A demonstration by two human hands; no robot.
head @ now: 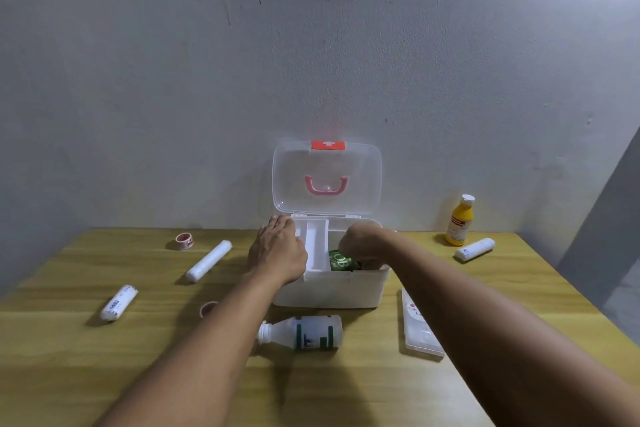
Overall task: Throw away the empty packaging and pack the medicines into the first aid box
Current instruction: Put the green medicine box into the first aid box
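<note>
table (346,392): wood-grain | between hands: first aid box (332,291) | left of left hand (277,253): bandage rolls (209,261), tape (184,241) | right of right hand (360,246): yellow bottle (459,220)

Right hand's (360,246) fingers — hidden inside the first aid box (332,288).

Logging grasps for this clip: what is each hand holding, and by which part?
Left hand rests on the first aid box left rim. Right hand reaches inside; its grip cannot be told.
</note>
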